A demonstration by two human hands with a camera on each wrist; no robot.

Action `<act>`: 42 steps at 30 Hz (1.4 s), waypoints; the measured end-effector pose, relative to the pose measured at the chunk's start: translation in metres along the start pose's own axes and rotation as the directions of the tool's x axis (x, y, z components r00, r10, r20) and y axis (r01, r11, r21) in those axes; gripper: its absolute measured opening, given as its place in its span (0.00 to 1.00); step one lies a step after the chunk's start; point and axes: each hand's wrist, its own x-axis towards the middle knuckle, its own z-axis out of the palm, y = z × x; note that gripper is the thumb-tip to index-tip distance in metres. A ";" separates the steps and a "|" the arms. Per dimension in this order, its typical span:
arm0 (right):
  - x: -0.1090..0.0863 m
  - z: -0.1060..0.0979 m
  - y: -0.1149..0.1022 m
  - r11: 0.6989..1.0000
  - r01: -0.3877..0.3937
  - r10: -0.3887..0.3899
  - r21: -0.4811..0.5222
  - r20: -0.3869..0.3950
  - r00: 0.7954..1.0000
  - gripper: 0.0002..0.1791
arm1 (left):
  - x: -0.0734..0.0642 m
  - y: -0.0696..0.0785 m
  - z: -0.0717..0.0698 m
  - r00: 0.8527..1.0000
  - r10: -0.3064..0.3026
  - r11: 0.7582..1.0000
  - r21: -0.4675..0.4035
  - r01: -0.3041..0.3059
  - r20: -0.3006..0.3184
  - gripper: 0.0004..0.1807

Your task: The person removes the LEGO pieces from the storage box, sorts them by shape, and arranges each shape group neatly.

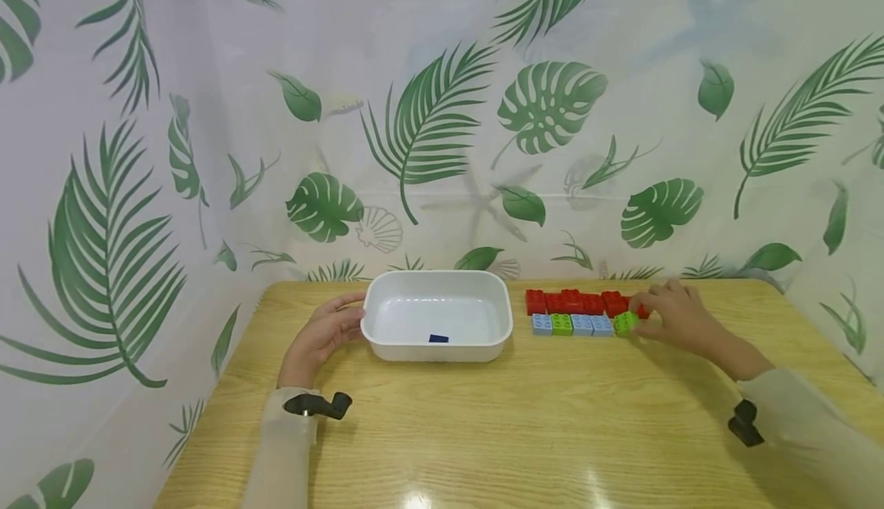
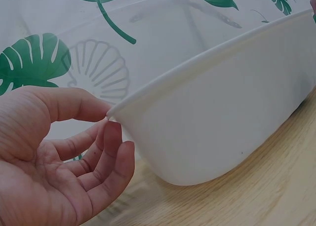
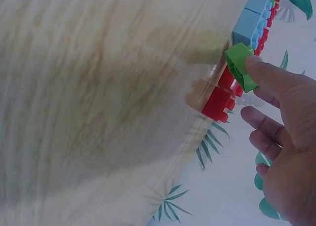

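Note:
A white plastic tub (image 1: 437,352) stands on the wooden table. At its left end my left hand (image 1: 330,330) pinches the rim, the thumb on the edge and the fingers curled below it, as the left wrist view shows. My right hand (image 1: 680,320) pinches a green toy brick (image 1: 625,323) between thumb and fingers. The brick is tilted, at the right end of a front row with light blue bricks (image 1: 582,325) and another green brick (image 1: 562,325). Behind that row runs a line of red bricks (image 1: 569,301), its right end partly hidden by the hand.
Inside the tub lies a small dark blue piece (image 1: 438,338). A leaf-patterned cloth (image 1: 456,148) hangs behind the wooden table (image 1: 483,432) and along its left side. The brick rows are right of the tub, near the table's back edge.

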 end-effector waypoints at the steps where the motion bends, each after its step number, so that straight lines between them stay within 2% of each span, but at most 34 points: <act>1: 0.000 0.001 0.001 1.000 0.000 0.000 -0.001 0.000 1.000 0.15 | 0.001 -0.001 0.000 1.000 -0.003 1.000 0.002 0.003 -0.006 0.29; 13: 0.001 0.000 0.003 1.000 0.011 -0.011 0.000 0.015 1.000 0.15 | 0.002 -0.002 -0.001 1.000 -0.009 1.000 0.005 0.009 -0.024 0.29; 26: -0.001 0.004 0.011 0.997 -0.041 0.038 0.063 0.044 0.998 0.15 | 0.001 -0.002 0.000 0.999 -0.016 1.000 0.007 0.016 -0.031 0.28; 35: -0.006 0.002 0.015 0.994 -0.055 0.049 0.098 0.062 0.997 0.13 | 0.000 -0.003 -0.001 1.000 0.004 1.000 -0.010 -0.004 -0.003 0.27; 42: -0.005 0.006 0.019 0.996 -0.053 0.047 0.071 0.076 0.996 0.13 | 0.000 -0.003 -0.001 1.000 0.008 1.000 -0.008 -0.008 0.006 0.28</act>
